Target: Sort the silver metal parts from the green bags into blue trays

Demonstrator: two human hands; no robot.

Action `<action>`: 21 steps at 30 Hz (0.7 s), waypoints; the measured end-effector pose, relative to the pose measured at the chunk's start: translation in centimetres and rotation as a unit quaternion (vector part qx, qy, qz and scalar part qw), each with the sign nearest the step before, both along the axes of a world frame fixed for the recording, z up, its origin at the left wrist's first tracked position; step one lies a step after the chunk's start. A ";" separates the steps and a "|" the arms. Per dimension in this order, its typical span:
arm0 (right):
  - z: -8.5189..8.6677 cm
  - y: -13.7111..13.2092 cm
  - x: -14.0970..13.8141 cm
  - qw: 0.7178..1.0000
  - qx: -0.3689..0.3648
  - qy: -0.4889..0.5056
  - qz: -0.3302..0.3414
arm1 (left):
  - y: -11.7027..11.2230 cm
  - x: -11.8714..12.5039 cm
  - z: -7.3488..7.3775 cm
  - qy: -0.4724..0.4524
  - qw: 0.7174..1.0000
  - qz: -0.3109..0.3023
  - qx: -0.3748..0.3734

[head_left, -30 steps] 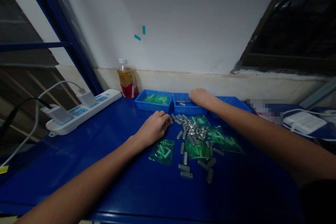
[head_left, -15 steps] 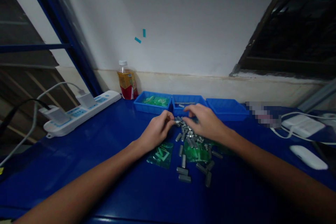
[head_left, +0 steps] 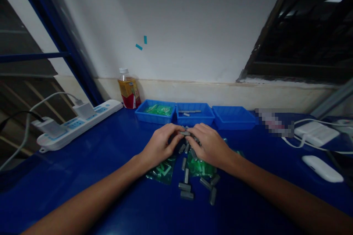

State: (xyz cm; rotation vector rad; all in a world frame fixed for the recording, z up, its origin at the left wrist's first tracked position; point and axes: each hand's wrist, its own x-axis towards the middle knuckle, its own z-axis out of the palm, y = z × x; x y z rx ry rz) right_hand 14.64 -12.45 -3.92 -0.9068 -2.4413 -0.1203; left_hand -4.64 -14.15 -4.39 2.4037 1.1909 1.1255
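My left hand (head_left: pixel 160 145) and my right hand (head_left: pixel 209 145) meet over a heap of small grey metal pieces (head_left: pixel 190 176) on the blue table (head_left: pixel 96 176). Both hands' fingertips are pinched together on one grey piece (head_left: pixel 185 133) held between them. Green plastic bags (head_left: pixel 161 172) lie under and beside the hands, partly covered by them. Several loose grey pieces lie just in front of my hands.
Three blue trays stand behind the hands: the left tray (head_left: pixel 154 116) holds green bags, the middle tray (head_left: pixel 195 117) a few grey pieces, the right tray (head_left: pixel 234 116). A drink bottle (head_left: pixel 128 90) and a white power strip (head_left: pixel 77 123) are at the left; white devices (head_left: pixel 321 169) with cables at the right.
My right hand came back from the middle tray to the heap. Both hands closed in together and now pinch one grey piece between them.
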 end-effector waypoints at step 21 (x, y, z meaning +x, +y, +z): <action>4.8 13.6 2.9 0.936 -0.040 -0.289 -0.196 | 2.2 -1.0 -1.4 0.158 0.986 0.002 -0.046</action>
